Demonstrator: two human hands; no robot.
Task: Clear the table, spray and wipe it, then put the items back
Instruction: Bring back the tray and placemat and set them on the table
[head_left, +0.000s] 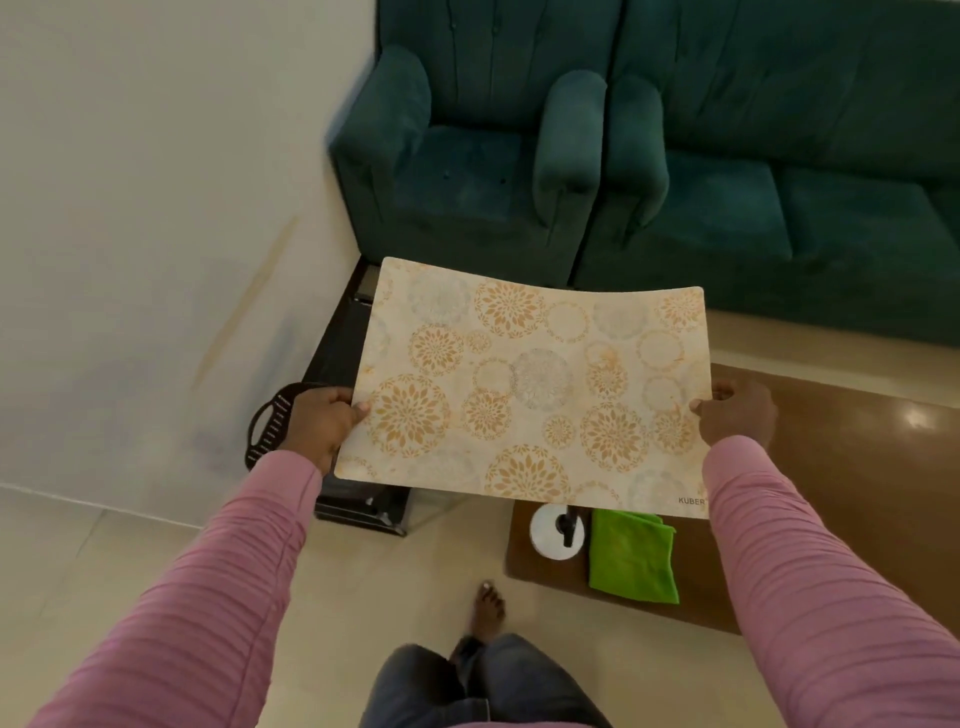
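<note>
A cream placemat (530, 384) with orange and grey flower rings hangs in the air, sagging slightly in the middle. My left hand (319, 423) pinches its left edge and my right hand (737, 410) pinches its right edge. The mat is held over the gap between a dark side stand and the brown table (852, 457) at the right. On the table's near left corner lie a folded green cloth (631, 556) and a white spray bottle (556, 532) seen from above; the mat hides part of the table.
A dark low stand (345, 332) sits against the wall at left, with a black slotted tray (270, 426) beside my left hand. A teal armchair (467, 171) and teal sofa (779, 197) stand behind. My bare foot (488, 610) is on the tiled floor.
</note>
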